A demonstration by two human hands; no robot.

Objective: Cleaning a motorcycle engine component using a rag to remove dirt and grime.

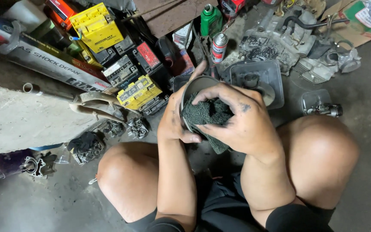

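Head view: the left hand (177,117) wraps its fingers round a round metal part (194,86) above the knees, while the right hand (241,120), fingers curled, presses a dark green rag (205,114) inside it, probably mid-wipe; finishing calls for turning the part steadily.

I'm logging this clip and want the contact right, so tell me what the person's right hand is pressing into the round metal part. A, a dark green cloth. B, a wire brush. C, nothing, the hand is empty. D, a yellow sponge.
A: the right hand pushes a dark green cloth into the open mouth of the round metal part, which the left hand grips from the side.
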